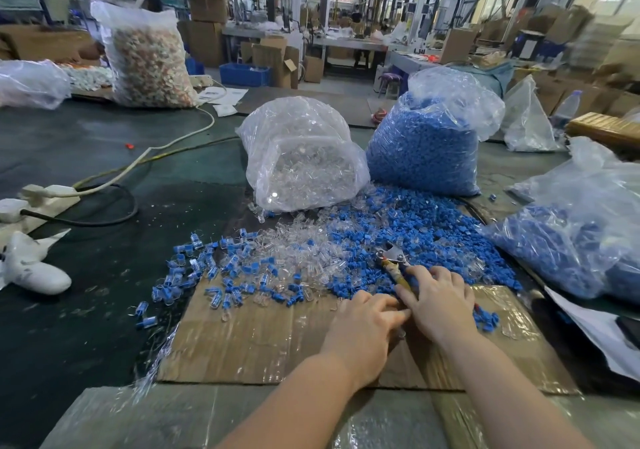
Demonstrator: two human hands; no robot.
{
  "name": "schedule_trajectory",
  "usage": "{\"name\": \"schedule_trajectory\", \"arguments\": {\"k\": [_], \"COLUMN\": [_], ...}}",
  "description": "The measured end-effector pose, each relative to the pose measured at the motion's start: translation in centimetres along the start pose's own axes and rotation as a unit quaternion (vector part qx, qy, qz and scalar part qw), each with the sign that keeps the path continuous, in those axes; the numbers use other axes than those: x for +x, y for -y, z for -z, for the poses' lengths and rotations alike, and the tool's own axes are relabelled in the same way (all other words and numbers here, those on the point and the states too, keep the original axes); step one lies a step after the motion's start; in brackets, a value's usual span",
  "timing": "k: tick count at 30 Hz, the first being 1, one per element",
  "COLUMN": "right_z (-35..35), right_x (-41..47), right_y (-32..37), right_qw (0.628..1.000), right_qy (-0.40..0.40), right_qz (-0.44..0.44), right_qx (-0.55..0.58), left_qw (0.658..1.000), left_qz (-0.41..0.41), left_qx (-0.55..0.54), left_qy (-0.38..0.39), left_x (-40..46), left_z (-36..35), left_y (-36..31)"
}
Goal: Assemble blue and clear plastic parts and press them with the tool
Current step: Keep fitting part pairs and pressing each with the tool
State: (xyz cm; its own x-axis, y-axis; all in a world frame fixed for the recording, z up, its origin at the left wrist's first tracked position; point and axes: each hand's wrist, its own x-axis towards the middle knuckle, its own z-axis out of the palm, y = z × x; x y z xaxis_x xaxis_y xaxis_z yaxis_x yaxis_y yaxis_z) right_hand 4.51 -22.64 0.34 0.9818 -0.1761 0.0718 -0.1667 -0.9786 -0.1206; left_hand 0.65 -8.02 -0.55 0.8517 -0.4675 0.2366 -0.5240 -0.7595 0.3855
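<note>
Head view. Left hand and right hand: together on cardboard sheet, fingertips meeting; whether they pinch a part, cannot tell. Right hand grips tool. Loose blue parts and clear parts: heaped just beyond.

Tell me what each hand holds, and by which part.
The right hand grips the tool by its handle, metal head pointing away. The left hand meets it at the fingertips; what it pinches, if anything, cannot be told.

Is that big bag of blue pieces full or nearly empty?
Full: the blue parts bag bulges with blue pieces almost up to its gathered neck.
</note>
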Motion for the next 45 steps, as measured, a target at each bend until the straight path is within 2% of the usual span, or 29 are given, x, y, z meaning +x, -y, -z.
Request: {"name": "schedule_trajectory", "arguments": {"k": [4, 7, 9, 12, 15, 18, 23, 34, 40, 45], "right_z": [0.3, 0.4, 0.3, 0.0, -0.4, -0.9, -1.8, -3.1, -2.8, -2.7], "right_x": [-0.4, -0.8, -1.0, -1.4, -1.9, -2.4, -2.8, -2.8, -3.9, -4.4], "right_y": [0.1, 0.8, 1.5, 2.5, 3.6, 4.4, 5.2, 6.8, 6.9, 6.5], "right_qw": [0.999, 0.995, 0.991, 0.984, 0.978, 0.977, 0.983, 0.982, 0.956, 0.936], "right_qy": [-0.038, -0.063, -0.085, -0.106, -0.109, -0.106, -0.087, -0.112, -0.178, -0.192], "right_qz": [0.023, 0.052, 0.073, 0.106, 0.133, 0.141, 0.121, 0.089, 0.106, 0.152], "right_qx": [0.031, 0.053, 0.075, 0.097, 0.115, 0.122, 0.104, 0.12, 0.21, 0.251], "left_qw": [0.998, 0.999, 0.998, 0.974, 0.952, 0.939, 0.941, 0.92, 0.918, 0.895], "left_qz": [-0.009, 0.004, 0.043, 0.134, 0.208, 0.247, 0.24, 0.241, 0.218, 0.24], "left_qx": [0.047, 0.031, -0.032, -0.125, -0.145, -0.144, -0.141, -0.216, -0.248, -0.315], "left_qy": [0.027, 0.006, -0.045, -0.13, -0.174, -0.19, -0.192, -0.221, -0.221, -0.205], "left_x": [0.4, 0.4, 0.1, -0.6, -1.3, -1.9, -1.8, -1.9, -2.5, -2.6], "left_z": [-0.4, -0.4, -0.2, 0.8, 1.5, 1.7, 1.3, 1.3, 1.5, 1.6], "left_y": [0.1, 0.6, 1.3, 2.8, 4.4, 5.5, 5.3, 5.1, 5.3, 5.4]}}
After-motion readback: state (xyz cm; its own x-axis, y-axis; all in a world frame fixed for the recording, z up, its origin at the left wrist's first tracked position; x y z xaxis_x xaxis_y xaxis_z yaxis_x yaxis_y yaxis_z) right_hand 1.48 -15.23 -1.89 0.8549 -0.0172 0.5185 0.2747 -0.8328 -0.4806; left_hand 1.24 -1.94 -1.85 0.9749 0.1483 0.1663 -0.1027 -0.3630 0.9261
